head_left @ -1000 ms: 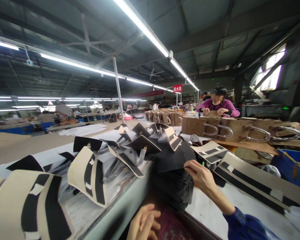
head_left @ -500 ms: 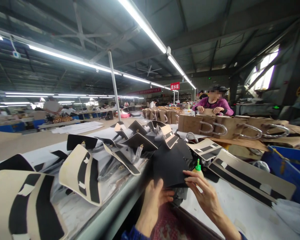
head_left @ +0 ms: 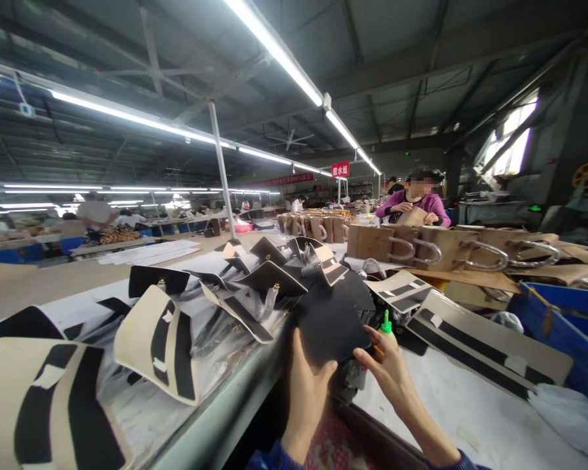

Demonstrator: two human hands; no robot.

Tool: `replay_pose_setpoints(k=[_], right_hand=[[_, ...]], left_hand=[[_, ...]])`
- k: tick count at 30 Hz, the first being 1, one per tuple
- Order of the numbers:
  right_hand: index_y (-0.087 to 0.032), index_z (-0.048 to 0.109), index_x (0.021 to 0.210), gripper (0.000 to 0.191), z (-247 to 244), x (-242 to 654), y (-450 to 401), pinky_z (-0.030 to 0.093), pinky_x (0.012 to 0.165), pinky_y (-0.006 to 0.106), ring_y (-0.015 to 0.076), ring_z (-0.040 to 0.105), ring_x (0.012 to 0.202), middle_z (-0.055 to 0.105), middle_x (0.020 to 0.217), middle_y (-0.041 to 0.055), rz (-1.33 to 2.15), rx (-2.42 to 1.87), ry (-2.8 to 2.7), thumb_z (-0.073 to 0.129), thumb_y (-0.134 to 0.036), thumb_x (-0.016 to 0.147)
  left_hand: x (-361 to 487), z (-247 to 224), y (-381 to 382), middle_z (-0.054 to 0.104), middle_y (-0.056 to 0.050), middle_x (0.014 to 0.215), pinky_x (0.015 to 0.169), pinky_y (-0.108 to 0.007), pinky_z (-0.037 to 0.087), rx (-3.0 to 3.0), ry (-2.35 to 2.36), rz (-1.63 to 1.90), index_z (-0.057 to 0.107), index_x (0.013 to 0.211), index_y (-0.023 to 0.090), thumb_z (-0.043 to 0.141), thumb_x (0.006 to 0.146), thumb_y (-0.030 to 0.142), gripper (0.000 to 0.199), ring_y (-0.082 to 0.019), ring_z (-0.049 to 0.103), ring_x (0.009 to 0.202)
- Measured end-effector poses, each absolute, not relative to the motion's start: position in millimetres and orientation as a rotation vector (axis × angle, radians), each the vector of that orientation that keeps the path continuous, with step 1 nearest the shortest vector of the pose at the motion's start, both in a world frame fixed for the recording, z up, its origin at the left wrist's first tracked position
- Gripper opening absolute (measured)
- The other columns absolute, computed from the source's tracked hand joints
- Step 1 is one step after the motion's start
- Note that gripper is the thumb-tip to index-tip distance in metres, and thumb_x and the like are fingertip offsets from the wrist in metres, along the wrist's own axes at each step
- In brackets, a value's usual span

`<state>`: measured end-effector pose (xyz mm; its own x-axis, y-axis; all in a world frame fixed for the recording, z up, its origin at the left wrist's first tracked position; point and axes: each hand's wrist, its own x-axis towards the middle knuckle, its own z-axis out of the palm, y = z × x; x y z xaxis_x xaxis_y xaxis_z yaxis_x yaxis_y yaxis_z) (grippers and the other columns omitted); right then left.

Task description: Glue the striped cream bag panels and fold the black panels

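A black flat panel (head_left: 329, 321), smooth like leather, is held up between my two hands above the table's edge. My left hand (head_left: 310, 382) grips its lower left part, the thumb in front and the fingers partly hidden behind it. At the lower right corner, my right hand (head_left: 386, 362) pinches the panel between thumb and fingers. Just behind the right hand stands a bottle with a green nozzle cap (head_left: 386, 322), its body mostly hidden. More black panels (head_left: 357, 287) lie beyond the held one.
Left lie several cream-and-black bag pieces (head_left: 151, 339), some with wrapped hardware. Right are a long beige piece with black strips (head_left: 490, 343), a blue bin (head_left: 543, 326) and crumpled white material (head_left: 568, 414). Brown bags (head_left: 426, 251) stand in rows; a co-worker in purple (head_left: 436, 205) sits beyond.
My left hand has shifted its hold up along the panel's left side, its thumb now in front. The panel has tilted slightly. The co-worker has raised a brown piece.
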<state>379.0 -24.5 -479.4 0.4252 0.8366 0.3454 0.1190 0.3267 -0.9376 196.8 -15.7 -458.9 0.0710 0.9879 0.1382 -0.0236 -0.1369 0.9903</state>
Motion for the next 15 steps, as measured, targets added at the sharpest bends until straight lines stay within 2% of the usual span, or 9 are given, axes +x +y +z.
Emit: replay_pose_setpoints(k=[2, 4, 5, 7, 11, 13, 15], right_hand=[[-0.021, 0.064, 0.122, 0.071, -477.8, 378.5, -23.3, 0.063, 0.074, 0.041, 0.036, 0.066, 0.111, 0.066, 0.125, 0.016, 0.642, -1.112, -1.029, 0.085, -0.056, 0.064], [-0.022, 0.066, 0.12, 0.07, -476.4, 379.1, -23.1, 0.062, 0.084, 0.045, 0.0345, 0.068, 0.109, 0.068, 0.124, 0.0143, 0.683, -1.055, -1.023, 0.087, -0.055, 0.062], [-0.022, 0.067, 0.119, 0.069, -475.9, 379.6, -23.3, 0.06, 0.088, 0.046, 0.0341, 0.068, 0.11, 0.068, 0.124, 0.0141, 0.699, -1.027, -1.02, 0.088, -0.055, 0.061], [-0.022, 0.069, 0.116, 0.068, -474.9, 380.2, -24.0, 0.058, 0.094, 0.047, 0.0341, 0.067, 0.111, 0.069, 0.123, 0.0143, 0.732, -0.982, -1.017, 0.09, -0.053, 0.059], [-0.022, 0.069, 0.116, 0.067, -472.7, 378.0, -23.1, 0.057, 0.095, 0.048, 0.0333, 0.068, 0.11, 0.07, 0.119, 0.0138, 0.799, -0.923, -1.01, 0.091, -0.049, 0.059], [-0.023, 0.069, 0.117, 0.067, -470.5, 375.1, -21.8, 0.057, 0.096, 0.048, 0.0324, 0.068, 0.109, 0.071, 0.119, 0.0128, 0.827, -0.901, -0.999, 0.092, -0.048, 0.058], [-0.024, 0.07, 0.116, 0.066, -467.3, 371.3, -21.2, 0.056, 0.096, 0.047, 0.0313, 0.068, 0.108, 0.072, 0.117, 0.0114, 0.854, -0.886, -0.986, 0.093, -0.046, 0.057]], left_hand=[[192.4, -461.3, -11.9, 0.055, -0.02, 0.14, 0.105, -0.045, 0.047, 1.508, 1.155, 1.285, 0.059, 0.136, 0.016, 0.068, 0.082, 0.029, 0.057, -0.037, 0.056, 0.128], [187.6, -462.2, -8.1, 0.061, -0.02, 0.134, 0.107, -0.047, 0.044, 1.676, 1.194, 1.264, 0.073, 0.12, 0.015, 0.061, 0.087, 0.027, 0.037, -0.036, 0.059, 0.124], [185.3, -462.2, -6.7, 0.065, -0.02, 0.128, 0.104, -0.046, 0.047, 1.748, 1.199, 1.248, 0.075, 0.116, 0.015, 0.059, 0.089, 0.026, 0.033, -0.035, 0.064, 0.118], [181.4, -461.2, -5.2, 0.069, -0.019, 0.121, 0.098, -0.048, 0.051, 1.864, 1.221, 1.23, 0.073, 0.121, 0.018, 0.059, 0.091, 0.027, 0.035, -0.035, 0.068, 0.109], [178.9, -457.2, -6.7, 0.062, -0.021, 0.125, 0.101, -0.056, 0.047, 1.998, 1.364, 1.281, 0.072, 0.121, 0.017, 0.067, 0.086, 0.026, 0.036, -0.042, 0.061, 0.118], [180.5, -455.6, -7.4, 0.049, -0.026, 0.14, 0.11, -0.057, 0.038, 2.044, 1.409, 1.339, 0.072, 0.117, 0.011, 0.065, 0.087, 0.024, 0.034, -0.044, 0.046, 0.135], [183.8, -455.2, -6.4, 0.031, -0.026, 0.157, 0.12, -0.056, 0.025, 2.104, 1.384, 1.369, 0.067, 0.122, 0.007, 0.065, 0.087, 0.025, 0.039, -0.042, 0.025, 0.149]])
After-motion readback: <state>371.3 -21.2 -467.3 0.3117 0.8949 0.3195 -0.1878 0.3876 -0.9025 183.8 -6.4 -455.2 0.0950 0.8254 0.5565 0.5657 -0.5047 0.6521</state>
